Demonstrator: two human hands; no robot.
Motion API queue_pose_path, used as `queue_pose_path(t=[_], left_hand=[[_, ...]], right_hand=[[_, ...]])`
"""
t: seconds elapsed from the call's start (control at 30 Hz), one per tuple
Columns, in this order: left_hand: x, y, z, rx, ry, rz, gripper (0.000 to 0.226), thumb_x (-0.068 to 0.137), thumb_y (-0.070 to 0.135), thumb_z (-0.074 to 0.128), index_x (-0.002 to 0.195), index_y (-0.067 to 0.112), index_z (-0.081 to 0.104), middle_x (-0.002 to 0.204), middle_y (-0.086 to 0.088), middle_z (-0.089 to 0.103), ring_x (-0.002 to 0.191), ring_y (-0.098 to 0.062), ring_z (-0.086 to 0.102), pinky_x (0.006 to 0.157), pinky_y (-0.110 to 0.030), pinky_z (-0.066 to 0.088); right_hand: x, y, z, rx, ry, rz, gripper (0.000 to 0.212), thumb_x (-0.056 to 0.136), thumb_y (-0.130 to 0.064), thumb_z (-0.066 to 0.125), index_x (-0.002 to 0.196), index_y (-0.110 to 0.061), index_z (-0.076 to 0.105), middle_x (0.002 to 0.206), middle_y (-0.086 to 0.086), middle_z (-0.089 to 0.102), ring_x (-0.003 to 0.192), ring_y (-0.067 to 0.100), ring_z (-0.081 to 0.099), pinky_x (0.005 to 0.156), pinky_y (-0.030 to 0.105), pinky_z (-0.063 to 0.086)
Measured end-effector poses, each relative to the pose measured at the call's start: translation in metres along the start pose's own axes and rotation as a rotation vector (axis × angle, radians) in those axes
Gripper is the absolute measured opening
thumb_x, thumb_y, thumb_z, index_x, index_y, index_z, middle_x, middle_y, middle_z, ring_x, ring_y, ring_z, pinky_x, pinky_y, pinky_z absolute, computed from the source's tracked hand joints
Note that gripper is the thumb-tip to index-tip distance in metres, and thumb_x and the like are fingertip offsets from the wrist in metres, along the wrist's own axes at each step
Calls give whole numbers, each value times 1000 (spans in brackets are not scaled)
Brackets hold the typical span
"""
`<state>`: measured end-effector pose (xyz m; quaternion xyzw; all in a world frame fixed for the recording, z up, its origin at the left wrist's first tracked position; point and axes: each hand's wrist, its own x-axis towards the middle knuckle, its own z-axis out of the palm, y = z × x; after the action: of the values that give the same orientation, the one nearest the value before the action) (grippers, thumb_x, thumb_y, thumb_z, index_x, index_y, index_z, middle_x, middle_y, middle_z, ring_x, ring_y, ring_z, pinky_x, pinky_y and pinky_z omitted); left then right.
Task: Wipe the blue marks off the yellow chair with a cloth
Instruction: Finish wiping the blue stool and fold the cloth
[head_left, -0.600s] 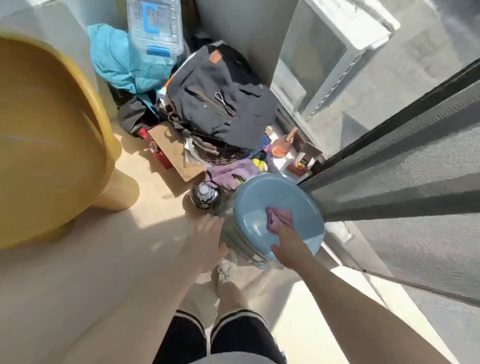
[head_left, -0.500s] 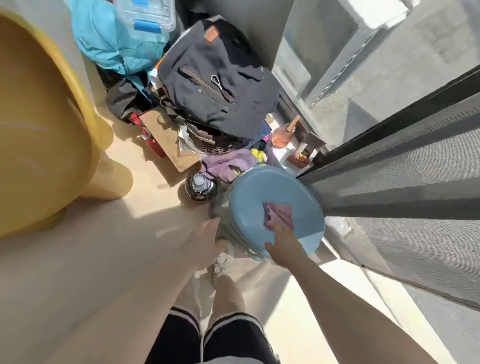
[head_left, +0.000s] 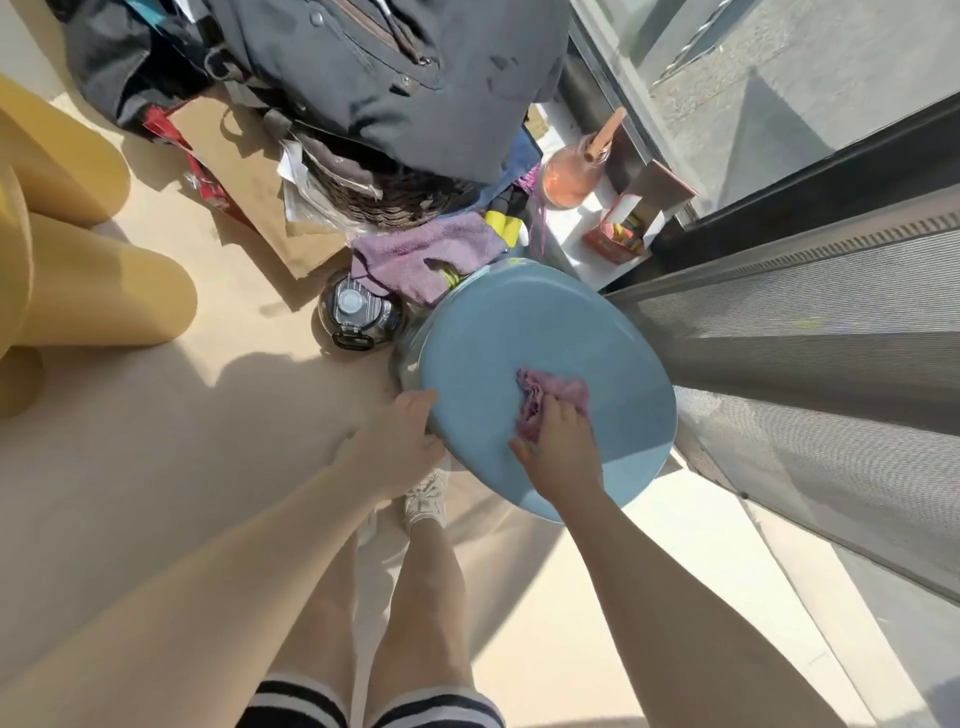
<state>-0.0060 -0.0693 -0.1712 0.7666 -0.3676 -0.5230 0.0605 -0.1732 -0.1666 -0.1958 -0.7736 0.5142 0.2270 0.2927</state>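
A pink cloth (head_left: 558, 392) lies crumpled on the round seat of a blue stool (head_left: 524, 332). My right hand (head_left: 561, 452) presses down on the cloth's near edge with fingers curled into it. My left hand (head_left: 402, 441) grips the stool's left rim. The yellow chair (head_left: 78, 280) stands at the far left; only its thick legs and part of its seat edge show. No blue marks are visible on the part in view.
A clear water bottle (head_left: 358, 317) lies on the floor left of the stool. Behind it are a purple towel (head_left: 421, 254), a wicker basket under a black backpack (head_left: 395, 78), and cardboard (head_left: 244, 176). A mesh screen door (head_left: 810, 332) runs along the right.
The view has dropped closer to the stool. My right hand has slid onto the pink cloth and closed on it. My left hand has taken hold of the stool's rim.
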Motion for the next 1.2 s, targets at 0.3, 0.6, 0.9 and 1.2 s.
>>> queue_pose_path(t=[0.3, 0.6, 0.9, 1.2], left_hand=[[0, -2, 5, -71, 45, -2, 54, 92, 19, 51, 143, 12, 31, 145, -5, 38, 130, -21, 39, 103, -27, 29], [-75, 30, -76, -972, -62, 85, 56, 81, 25, 71, 131, 20, 48, 126, -6, 59, 110, -21, 59, 95, -33, 46], [-210, -13, -139, -1166, 328, -61, 18, 85, 0, 61, 90, 17, 57, 71, 4, 66, 54, -1, 61, 47, -13, 46], [-348, -137, -154, -1434, 689, -148, 20, 89, -6, 52, 93, 13, 57, 72, -4, 53, 37, -2, 46, 41, -13, 41]], right_hand=[[17, -5, -14, 338, 189, 80, 18, 80, -15, 47, 91, -11, 60, 91, 14, 64, 92, 32, 57, 78, 40, 47], [-57, -90, -107, 1271, -371, -125, 11, 72, -12, 48, 71, -9, 58, 53, 7, 54, 51, 21, 46, 53, 29, 39], [-128, -224, -134, 988, -591, -270, 8, 87, -8, 60, 95, -9, 59, 91, 22, 63, 71, 24, 60, 61, 30, 53], [-207, -383, -78, 609, -782, -558, 26, 84, 14, 50, 80, -8, 62, 80, 11, 61, 71, 21, 57, 58, 24, 45]])
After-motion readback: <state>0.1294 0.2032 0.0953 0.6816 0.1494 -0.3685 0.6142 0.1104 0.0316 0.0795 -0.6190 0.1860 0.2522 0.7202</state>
